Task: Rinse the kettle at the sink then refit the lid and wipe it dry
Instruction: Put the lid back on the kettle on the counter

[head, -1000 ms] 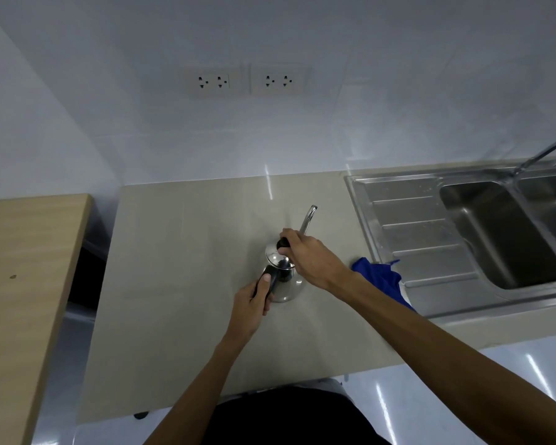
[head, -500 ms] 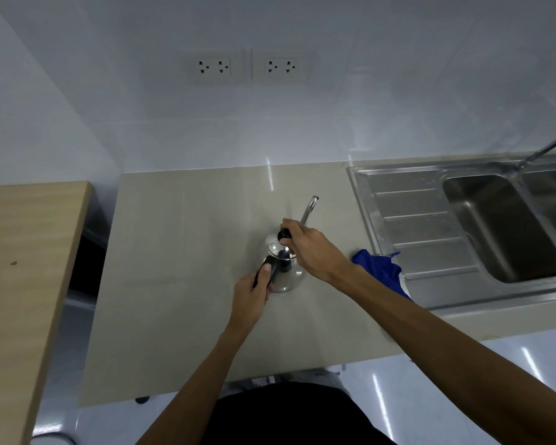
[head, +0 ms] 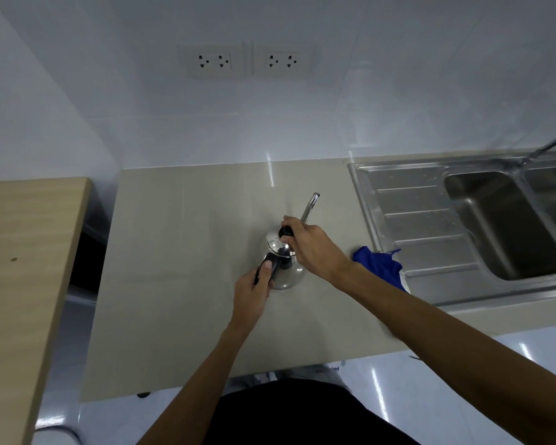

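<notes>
a white tiled wall point(head: 366, 101) fills the upper half of the view. below it runs a beige countertop point(head: 180, 252), and set into its right end is a stainless steel double sink point(head: 411, 200) with a ribbed drainboard on its left and a faucet point(head: 549, 147) reaching in from the right edge. a light wooden table point(head: 23, 252) stands apart from the counter on the left, with a dark gap between them.

the gooseneck kettle point(head: 288, 276) stands upright on the countertop, left of the drainboard and well apart from the basins, its thin spout point(head: 310, 205) pointing toward the wall. a crumpled blue cloth point(head: 382, 264) lies on the counter edge of the drainboard, just right of the kettle, partly behind the right forearm. two double wall sockets point(head: 214, 61) sit side by side high on the tiles.

the left hand point(head: 251, 293) is wrapped around the kettle's black handle point(head: 270, 263). the right hand point(head: 315, 248) pinches the black knob point(head: 285, 232) of the shiny lid point(head: 274, 242), which tilts to the left at the kettle's mouth; whether it is fully seated cannot be told.
</notes>
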The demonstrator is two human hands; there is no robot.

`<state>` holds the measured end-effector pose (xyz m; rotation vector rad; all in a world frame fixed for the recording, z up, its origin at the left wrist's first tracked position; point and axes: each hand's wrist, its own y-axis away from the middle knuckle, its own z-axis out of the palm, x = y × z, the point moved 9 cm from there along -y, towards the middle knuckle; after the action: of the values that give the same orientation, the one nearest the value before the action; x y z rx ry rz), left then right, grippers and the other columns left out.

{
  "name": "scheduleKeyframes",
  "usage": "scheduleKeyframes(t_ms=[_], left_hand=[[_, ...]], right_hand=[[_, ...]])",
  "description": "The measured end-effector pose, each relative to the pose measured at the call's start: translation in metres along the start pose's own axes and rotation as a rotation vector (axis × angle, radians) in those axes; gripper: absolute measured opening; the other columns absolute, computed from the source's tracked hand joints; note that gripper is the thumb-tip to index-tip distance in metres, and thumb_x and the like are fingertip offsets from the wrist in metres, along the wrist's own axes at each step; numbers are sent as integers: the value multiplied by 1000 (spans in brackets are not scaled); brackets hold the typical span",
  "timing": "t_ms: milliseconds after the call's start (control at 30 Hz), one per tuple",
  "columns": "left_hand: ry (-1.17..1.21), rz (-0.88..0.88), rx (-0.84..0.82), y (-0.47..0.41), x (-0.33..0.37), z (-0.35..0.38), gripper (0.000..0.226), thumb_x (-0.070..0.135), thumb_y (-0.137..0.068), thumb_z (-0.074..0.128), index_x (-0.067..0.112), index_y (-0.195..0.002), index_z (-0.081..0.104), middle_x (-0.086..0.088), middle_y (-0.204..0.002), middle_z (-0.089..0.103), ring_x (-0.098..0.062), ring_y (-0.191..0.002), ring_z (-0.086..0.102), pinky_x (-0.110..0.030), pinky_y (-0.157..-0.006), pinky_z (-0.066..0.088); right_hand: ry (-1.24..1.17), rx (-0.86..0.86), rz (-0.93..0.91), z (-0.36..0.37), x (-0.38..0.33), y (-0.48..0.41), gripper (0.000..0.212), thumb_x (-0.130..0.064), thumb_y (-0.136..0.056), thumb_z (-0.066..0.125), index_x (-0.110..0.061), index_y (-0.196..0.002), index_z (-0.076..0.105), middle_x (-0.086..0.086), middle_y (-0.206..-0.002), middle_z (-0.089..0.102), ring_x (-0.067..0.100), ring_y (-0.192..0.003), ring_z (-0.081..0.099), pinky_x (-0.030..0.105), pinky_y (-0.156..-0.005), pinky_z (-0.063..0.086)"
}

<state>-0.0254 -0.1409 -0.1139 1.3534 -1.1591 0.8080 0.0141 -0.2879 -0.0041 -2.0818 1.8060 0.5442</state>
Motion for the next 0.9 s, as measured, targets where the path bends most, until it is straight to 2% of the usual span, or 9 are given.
scheduleKeyframes(t_ms=[100,200,267,333,400,467,533,667,900], left_hand=[[-7,-5,-5,-1,2,2,54,46,-100,50,9,-60,55,-14,-57,53,-17,-52,45,-34,-56,37],[-14,12,1,-1,2,1,53,43,-101,50,16,-56,54,-14,-56,53,-17,-50,44,-34,-55,37],[-9,15,3,-1,3,0,55,48,-98,49,12,-58,56,-21,-57,55,-17,-50,46,-35,-55,38],[-13,20,-2,-2,2,0,59,53,-95,49,4,-64,59,-27,-62,58,-17,-51,48,-36,-55,39],[-14,21,-11,-1,1,1,59,51,-97,48,2,-69,61,-24,-61,58,-17,-53,49,-36,-56,40],[-15,18,-24,-2,0,1,58,49,-99,48,1,-72,62,-14,-59,57,-15,-53,49,-36,-56,39],[-18,18,-28,-3,-1,2,56,45,-102,48,0,-74,64,-9,-58,57,-15,-52,48,-35,-56,39],[-19,26,-18,-2,1,1,56,42,-102,49,-1,-68,59,-9,-55,52,-16,-51,45,-33,-56,38],[-13,21,-25,-3,0,2,56,42,-101,49,0,-65,56,-11,-56,52,-17,-51,44,-33,-55,36]], right_hand=[[14,-42,-11,1,1,-5,25,-16,-100,52,-1,-119,50,20,-106,67,39,-78,64,49,-70,55],[-112,-57,20,2,5,-6,20,-19,-98,52,-5,-113,50,15,-103,66,33,-82,63,47,-76,54],[-201,2,63,0,10,-2,32,-25,-96,59,-8,-122,53,11,-113,65,27,-99,62,36,-87,52],[-292,35,140,3,16,0,57,-39,-87,71,-13,-133,51,4,-128,59,18,-115,56,26,-97,44],[-353,43,177,10,16,-3,78,-49,-75,80,-19,-139,48,-1,-137,54,13,-122,52,24,-101,42],[-381,61,187,16,16,-9,85,-54,-67,84,-22,-138,49,-3,-138,55,12,-122,55,28,-102,47],[-446,120,227,19,18,-11,82,-55,-65,85,-20,-133,54,-4,-134,61,11,-118,60,29,-102,50],[-582,246,361,21,28,-6,74,-59,-69,81,-22,-129,61,-9,-129,66,3,-115,61,20,-100,48],[-437,282,252,15,21,-13,36,-49,-95,54,-21,-107,73,-7,-106,74,7,-92,67,35,-85,56]])
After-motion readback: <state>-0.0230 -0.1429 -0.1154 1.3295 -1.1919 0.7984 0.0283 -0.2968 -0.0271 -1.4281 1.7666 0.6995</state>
